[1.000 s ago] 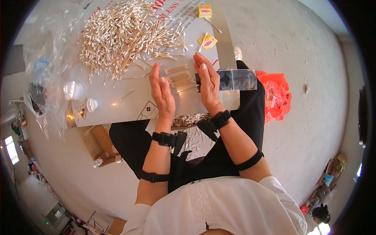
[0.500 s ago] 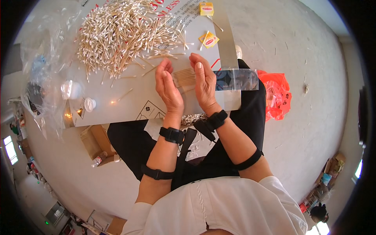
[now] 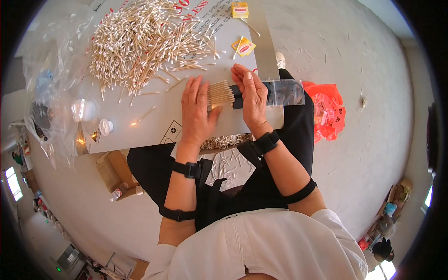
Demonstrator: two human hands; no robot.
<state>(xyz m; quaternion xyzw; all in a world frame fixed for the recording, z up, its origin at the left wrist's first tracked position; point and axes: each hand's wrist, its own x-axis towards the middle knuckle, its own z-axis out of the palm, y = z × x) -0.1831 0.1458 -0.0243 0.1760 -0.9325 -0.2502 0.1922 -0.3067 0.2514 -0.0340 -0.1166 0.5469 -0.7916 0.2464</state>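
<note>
A neat row of cotton swabs (image 3: 219, 94) lies side by side on the table, between my two hands. My left hand (image 3: 193, 111) is open and laid flat at the row's left end, with its fingers stretched away from me and the thumb along the near side. To the right, my right hand (image 3: 254, 99) stands on its edge, loosely cupped with nothing seen in it. It is beside a clear plastic bag (image 3: 293, 92) with a dark part that reaches under or behind the hand. A big heap of loose cotton swabs (image 3: 135, 46) covers the far left.
Two small yellow boxes (image 3: 240, 10) and packets (image 3: 243, 46) sit at the far right, each with a swab beside it. A white cap (image 3: 106, 126) and crumpled clear plastic (image 3: 51, 84) lie left. A red bag (image 3: 326, 112) is right of my leg; an open cardboard box (image 3: 116, 170) stands on the floor.
My left hand has gone from upright and cupped to flat, moving slightly left. My right hand has shifted right, away from the swabs, which now show more fully.
</note>
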